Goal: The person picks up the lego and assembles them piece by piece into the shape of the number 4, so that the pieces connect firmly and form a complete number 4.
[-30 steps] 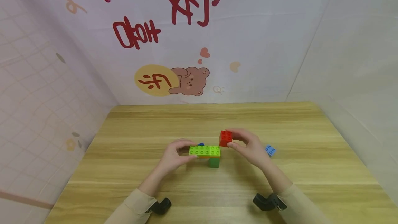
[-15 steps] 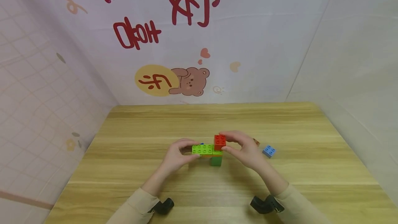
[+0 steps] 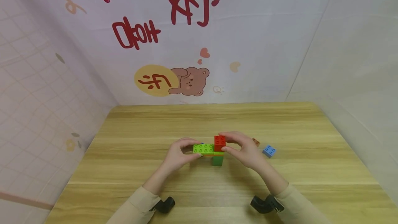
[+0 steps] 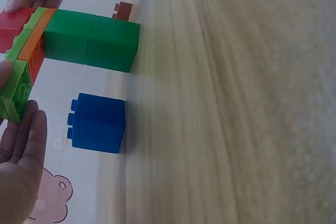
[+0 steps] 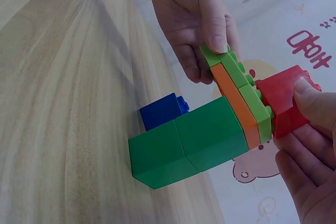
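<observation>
- Nearest are the beige sleeves [image 3: 140, 201] of the person, with a black curved device [image 3: 265, 204] at each wrist, just behind the hands.
- The left hand [image 3: 174, 155] is parted only as wide as the brick: thumb and fingers pinch the left end of the long light-green plastic brick with studs [image 3: 202, 149].
- The right hand [image 3: 247, 151] is parted in the same small way; thumb and fingers pinch the red cube-shaped plastic block [image 3: 219, 144].
- The red block is between the two hands, at the studs of the short light-green plastic brick [image 5: 256, 109]. I cannot tell if it is pressed fully down.
- Under both light-green bricks lies a thin orange plastic brick [image 5: 235, 106], and the left end of the long one reaches past it.
- Below the orange brick, nearer to the right hand, are two dark-green plastic blocks [image 5: 212, 135], one under the other.
- A dark-blue plastic block [image 4: 98, 123] stands between the hands, just beyond the long brick, on the wood-grain table [image 3: 199, 189].
- To the right of the right hand lie a light-blue plastic block [image 3: 269, 151] and, a little farther, a brown plastic block [image 3: 256, 142].
- Well beyond the hands hangs a white cloth with a printed bear [image 3: 191, 81].
</observation>
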`<state>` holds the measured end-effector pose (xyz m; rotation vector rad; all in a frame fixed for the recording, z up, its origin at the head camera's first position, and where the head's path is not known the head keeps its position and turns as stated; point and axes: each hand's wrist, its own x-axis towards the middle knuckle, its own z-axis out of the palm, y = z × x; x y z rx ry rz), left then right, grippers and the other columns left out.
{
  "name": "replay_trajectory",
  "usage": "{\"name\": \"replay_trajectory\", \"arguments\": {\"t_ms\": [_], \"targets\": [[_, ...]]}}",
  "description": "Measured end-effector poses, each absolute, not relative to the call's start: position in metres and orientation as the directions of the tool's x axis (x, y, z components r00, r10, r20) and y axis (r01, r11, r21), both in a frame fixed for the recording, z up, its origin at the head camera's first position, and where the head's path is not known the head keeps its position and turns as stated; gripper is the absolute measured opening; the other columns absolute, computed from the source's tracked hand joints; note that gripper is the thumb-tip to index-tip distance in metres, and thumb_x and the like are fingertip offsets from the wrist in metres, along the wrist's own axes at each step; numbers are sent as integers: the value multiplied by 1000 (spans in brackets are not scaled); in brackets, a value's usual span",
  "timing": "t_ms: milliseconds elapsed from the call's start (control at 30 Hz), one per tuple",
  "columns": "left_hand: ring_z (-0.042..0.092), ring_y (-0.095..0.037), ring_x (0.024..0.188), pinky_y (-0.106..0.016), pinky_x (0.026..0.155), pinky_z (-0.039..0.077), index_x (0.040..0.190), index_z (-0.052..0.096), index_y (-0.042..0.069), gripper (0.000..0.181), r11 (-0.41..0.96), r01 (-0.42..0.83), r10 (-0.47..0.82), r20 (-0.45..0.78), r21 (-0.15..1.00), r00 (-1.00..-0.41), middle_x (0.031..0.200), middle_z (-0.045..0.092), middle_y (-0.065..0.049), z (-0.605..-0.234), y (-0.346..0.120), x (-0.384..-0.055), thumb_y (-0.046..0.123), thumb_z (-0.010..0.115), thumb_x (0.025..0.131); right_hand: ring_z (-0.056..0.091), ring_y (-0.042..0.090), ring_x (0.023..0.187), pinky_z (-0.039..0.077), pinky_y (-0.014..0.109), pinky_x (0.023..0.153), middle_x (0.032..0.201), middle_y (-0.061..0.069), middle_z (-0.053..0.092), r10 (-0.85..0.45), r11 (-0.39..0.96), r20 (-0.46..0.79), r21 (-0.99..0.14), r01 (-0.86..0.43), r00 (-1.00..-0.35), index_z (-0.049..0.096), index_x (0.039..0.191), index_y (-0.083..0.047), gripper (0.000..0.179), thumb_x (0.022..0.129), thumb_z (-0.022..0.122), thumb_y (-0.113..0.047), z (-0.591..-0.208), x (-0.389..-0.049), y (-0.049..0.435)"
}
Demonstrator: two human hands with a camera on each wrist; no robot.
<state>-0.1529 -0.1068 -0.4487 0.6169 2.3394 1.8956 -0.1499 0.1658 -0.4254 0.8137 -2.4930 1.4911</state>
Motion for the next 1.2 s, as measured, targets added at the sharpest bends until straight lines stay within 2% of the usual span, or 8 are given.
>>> {"name": "replay_trajectory", "arguments": {"t_ms": [200, 800, 1200], "targets": [[63, -24, 101, -31, 89, 54, 113, 73, 3, 34, 155, 252, 351, 185, 955, -918, 112, 66, -10, -449, -107, -154, 3, 81, 81, 63, 22, 106, 54, 45, 92, 119, 2, 67, -378, 367, 375, -779, -509, -846, 67, 128, -10, 44, 85, 78, -14, -425, -149, 165], [63, -31, 103, -35, 90, 54, 116, 71, -1, 37, 137, 251, 363, 187, 958, -913, 114, 66, -14, -446, -107, -154, 0, 81, 80, 64, 18, 104, 55, 42, 89, 118, -1, 67, -398, 411, 410, -720, -559, -820, 69, 125, -14, 42, 84, 80, -14, -427, -150, 167], [63, -32, 103, -38, 91, 54, 116, 71, -1, 37, 137, 256, 366, 192, 957, -911, 114, 65, -14, -446, -107, -153, 1, 81, 80, 65, 19, 103, 56, 42, 87, 117, 0, 68, -411, 406, 444, -693, -596, -796, 68, 125, -13, 42, 85, 80, -12, -428, -150, 168]]}}
